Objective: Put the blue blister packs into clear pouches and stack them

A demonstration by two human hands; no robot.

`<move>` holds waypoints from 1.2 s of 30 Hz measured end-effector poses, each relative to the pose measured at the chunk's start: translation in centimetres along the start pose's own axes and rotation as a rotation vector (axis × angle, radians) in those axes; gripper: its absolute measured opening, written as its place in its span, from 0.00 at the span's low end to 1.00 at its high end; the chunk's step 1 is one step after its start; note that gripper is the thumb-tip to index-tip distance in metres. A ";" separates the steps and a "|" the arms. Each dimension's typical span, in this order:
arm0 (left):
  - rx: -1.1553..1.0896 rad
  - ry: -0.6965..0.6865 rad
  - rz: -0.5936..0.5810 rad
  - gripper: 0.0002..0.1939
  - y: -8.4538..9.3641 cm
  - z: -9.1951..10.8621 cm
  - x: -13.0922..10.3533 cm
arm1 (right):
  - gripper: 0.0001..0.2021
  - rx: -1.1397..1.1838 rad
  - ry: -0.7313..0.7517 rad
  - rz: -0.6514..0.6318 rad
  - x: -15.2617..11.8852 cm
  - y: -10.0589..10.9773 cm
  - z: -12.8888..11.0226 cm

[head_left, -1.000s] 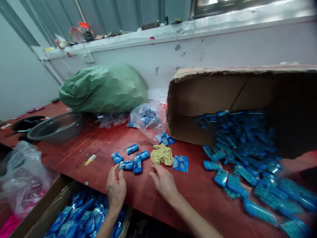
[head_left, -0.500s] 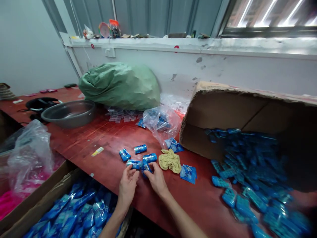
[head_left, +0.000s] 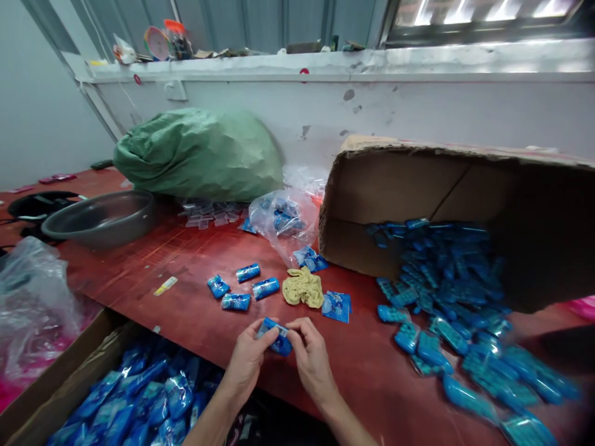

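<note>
A small blue printed packet [head_left: 276, 337] is held up between both hands near the table's front edge. My left hand [head_left: 248, 353] pinches its left end, thumb across the front. At its right end, the fingertips of my right hand [head_left: 310, 356] are closed on it. Beyond the hands lie several similar blue packets [head_left: 236, 301] in a loose group on the red table [head_left: 186, 260]. To their right rests a crumpled yellowish cloth [head_left: 303, 287], with a flat blue wrapper [head_left: 336, 306] beside it.
A cardboard box [head_left: 353, 248] on its side spills blue packs [head_left: 432, 350] at right. A green sack [head_left: 199, 155], grey basin [head_left: 100, 217] and clear plastic bag [head_left: 283, 223] stand behind. Below the left edge, a carton holds blue packets [head_left: 139, 396]; beside it is a plastic-lined box [head_left: 32, 310].
Both hands have drawn back from the packet group toward the table edge, bringing one blue packet with them. The other packets stay on the table. The camera view has shifted slightly.
</note>
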State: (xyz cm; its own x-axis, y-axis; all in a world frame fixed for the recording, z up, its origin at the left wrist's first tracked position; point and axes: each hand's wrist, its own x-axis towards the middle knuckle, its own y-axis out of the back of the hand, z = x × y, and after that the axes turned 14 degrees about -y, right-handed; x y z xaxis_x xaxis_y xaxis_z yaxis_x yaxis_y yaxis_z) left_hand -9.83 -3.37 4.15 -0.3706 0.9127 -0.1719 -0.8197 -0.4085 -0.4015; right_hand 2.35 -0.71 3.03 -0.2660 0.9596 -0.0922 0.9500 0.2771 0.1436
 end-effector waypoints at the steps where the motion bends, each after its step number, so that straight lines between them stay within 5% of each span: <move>1: 0.008 -0.014 0.015 0.13 -0.4 -0.3 0.0 | 0.07 0.020 -0.022 -0.016 -0.3 0.4 0.0; 4: 0.023 0.001 0.025 0.12 -1.2 -1.1 0.0 | 0.16 0.057 -0.062 -0.056 -0.8 1.4 0.3; 11: -0.154 0.100 -0.159 0.12 -1.6 -1.5 -0.4 | 0.12 0.482 -0.352 -0.153 -0.6 1.4 0.8; 20: 0.072 0.115 -0.055 0.13 -2.0 -2.2 -0.3 | 0.18 0.146 -0.178 -0.088 -2.0 2.2 1.0; 23: 0.052 0.107 -0.021 0.15 -2.2 -2.6 -0.6 | 0.13 0.202 -0.201 -0.051 -2.1 2.1 0.9; 29: -0.138 0.163 -0.150 0.21 -2.2 -1.9 -2.0 | 0.15 0.467 -0.406 -0.127 -2.3 1.7 0.6; 36: 0.052 0.072 -0.077 0.12 -2.6 -2.8 -2.7 | 0.14 0.361 -0.330 -0.152 -3.2 1.7 1.5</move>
State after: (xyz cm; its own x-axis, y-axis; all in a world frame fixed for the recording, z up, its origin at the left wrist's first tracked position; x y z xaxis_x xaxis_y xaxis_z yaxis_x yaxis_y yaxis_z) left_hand -5.49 -4.71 3.11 -0.2745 0.9389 -0.2076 -0.8668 -0.3351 -0.3693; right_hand 5.07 -3.39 2.06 -0.3948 0.8269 -0.4005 0.9162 0.3215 -0.2393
